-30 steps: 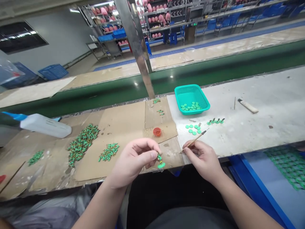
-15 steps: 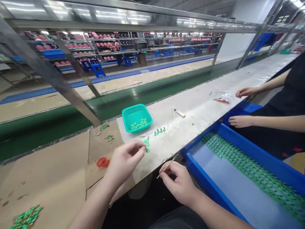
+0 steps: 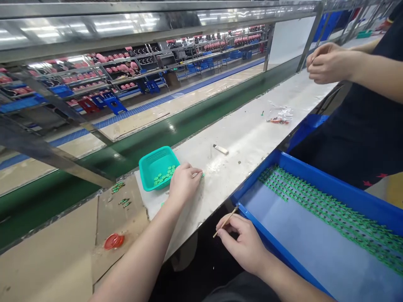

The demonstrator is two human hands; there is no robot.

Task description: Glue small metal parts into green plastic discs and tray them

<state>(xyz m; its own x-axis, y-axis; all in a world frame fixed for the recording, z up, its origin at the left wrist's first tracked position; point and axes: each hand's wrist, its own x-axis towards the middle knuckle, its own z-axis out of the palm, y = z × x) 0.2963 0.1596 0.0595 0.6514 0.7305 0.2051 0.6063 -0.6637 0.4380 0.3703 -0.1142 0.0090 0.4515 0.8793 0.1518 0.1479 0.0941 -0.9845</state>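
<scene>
My left hand (image 3: 185,182) reaches over the white table beside the teal basket (image 3: 143,174), its fingertips pinched together. A bit of green (image 3: 203,175) shows right at those fingertips; what they hold is too small to make out. Inside the basket lie several flat light-green discs (image 3: 162,178). My right hand (image 3: 241,239) is in front of the table edge, by the corner of the blue tray (image 3: 285,256). Between its thumb and fingers is a thin wooden stick (image 3: 225,222), tilted. Rows of small green pieces (image 3: 317,209) cover part of the tray.
Cardboard (image 3: 121,218) on the left carries a red round dish (image 3: 113,241) and small green pieces (image 3: 125,202). A whitish tube (image 3: 221,149) and a clear bag (image 3: 281,116) lie on the table. At right a co-worker's hands (image 3: 330,63) are raised. Metal bars cross ahead.
My left hand has moved forward and right, over the small standing green pieces, which it now mostly hides. My right hand still holds the stick. The co-worker's hands have risen and come together.
</scene>
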